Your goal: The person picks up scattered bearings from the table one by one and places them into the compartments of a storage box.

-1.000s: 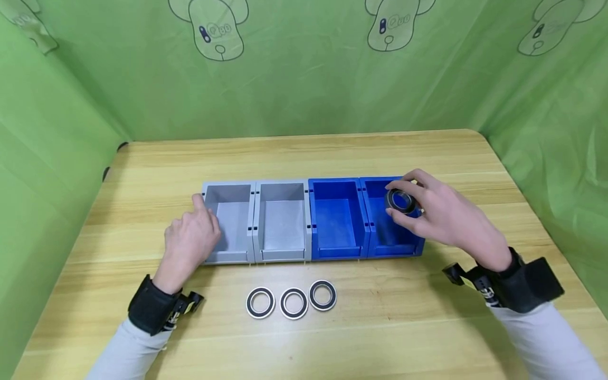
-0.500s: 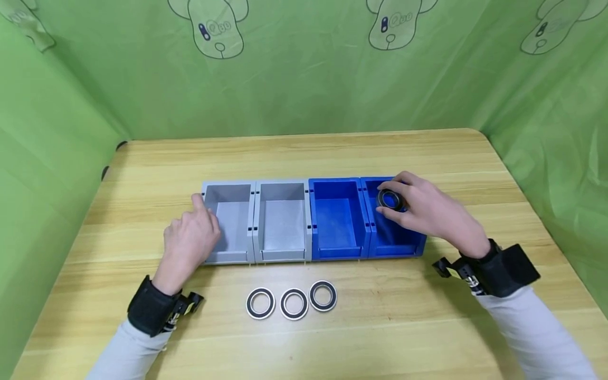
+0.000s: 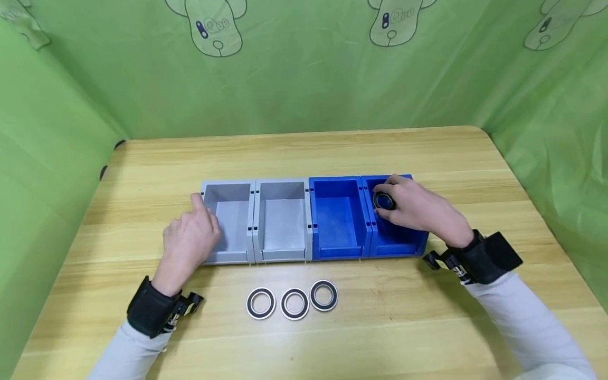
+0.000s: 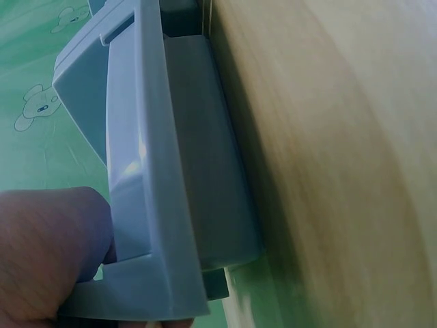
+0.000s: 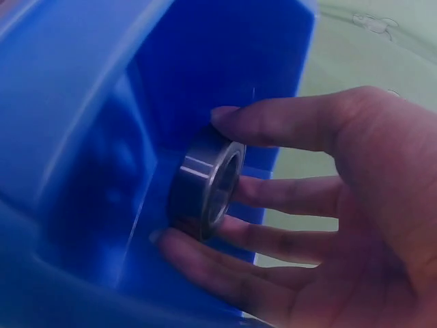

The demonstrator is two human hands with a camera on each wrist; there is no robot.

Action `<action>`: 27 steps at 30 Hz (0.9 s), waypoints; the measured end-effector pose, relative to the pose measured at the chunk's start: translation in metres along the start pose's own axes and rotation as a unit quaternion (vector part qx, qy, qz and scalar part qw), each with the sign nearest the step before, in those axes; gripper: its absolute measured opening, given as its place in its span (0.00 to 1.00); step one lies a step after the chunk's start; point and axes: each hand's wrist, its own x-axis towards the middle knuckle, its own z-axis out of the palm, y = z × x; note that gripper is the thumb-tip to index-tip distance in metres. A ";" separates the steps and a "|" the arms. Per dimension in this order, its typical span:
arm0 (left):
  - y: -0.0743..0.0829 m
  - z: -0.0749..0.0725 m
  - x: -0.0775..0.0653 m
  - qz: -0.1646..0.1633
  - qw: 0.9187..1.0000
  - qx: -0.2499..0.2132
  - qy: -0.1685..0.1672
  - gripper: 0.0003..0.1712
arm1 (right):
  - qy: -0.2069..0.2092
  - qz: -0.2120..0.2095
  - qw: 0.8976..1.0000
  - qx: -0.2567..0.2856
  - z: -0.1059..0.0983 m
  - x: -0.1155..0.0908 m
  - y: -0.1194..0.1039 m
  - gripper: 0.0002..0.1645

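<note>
Grip of the right hand [image 3: 414,205] pinches a round dark metal bearing [image 5: 193,179] inside the rightmost blue plastic bin [image 3: 399,249]. The left hand [image 3: 190,235] holds the leftmost grey plastic bin [image 3: 231,256].

I'm finding room above both inner bins [image 3: 283,255]. Walls of the outer blue bin [image 3: 398,250] are hemming in the right hand [image 3: 415,206]; the left hand [image 3: 190,232] is obstructing the outer grey bin [image 3: 230,257]. Three flat bearings [image 3: 283,304] are interrupting the near tabletop [image 3: 380,316].
</note>
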 end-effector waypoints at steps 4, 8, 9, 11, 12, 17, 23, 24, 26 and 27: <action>0.000 0.000 -0.001 -0.002 1.000 0.002 0.001 0.19 | -0.035 0.009 0.999 -0.009 0.002 0.006 0.000 0.29; 0.001 0.001 -0.001 0.002 1.000 0.004 0.013 0.18 | -0.058 0.024 0.998 -0.013 0.005 0.009 0.000 0.30; 0.001 0.001 0.000 0.003 1.000 0.004 0.016 0.18 | -0.062 0.027 0.998 -0.015 0.006 0.009 0.000 0.30; 0.001 0.001 0.000 0.005 1.000 0.005 0.021 0.18 | -0.068 0.031 0.997 -0.017 0.008 0.010 0.000 0.30; 0.001 0.001 0.000 0.006 1.000 0.007 0.023 0.18 | -0.069 0.031 0.997 -0.019 0.008 0.011 0.000 0.30; 0.002 0.002 0.001 0.007 1.000 0.010 0.023 0.18 | -0.070 0.029 0.997 -0.021 0.014 0.009 0.000 0.29; 0.002 0.001 0.001 0.004 1.000 0.009 0.004 0.19 | -0.067 0.023 0.996 -0.044 0.020 0.007 0.000 0.28; 0.002 0.001 0.001 0.004 1.000 0.009 0.003 0.19 | -0.066 0.019 0.996 -0.050 0.020 0.007 0.000 0.28; 0.001 0.001 0.000 0.002 1.000 0.009 -0.001 0.19 | -0.065 0.013 0.996 -0.059 0.021 0.008 -0.001 0.29; 0.001 0.001 0.000 0.001 1.000 0.009 -0.002 0.19 | -0.064 0.011 0.996 -0.061 0.021 0.008 -0.001 0.29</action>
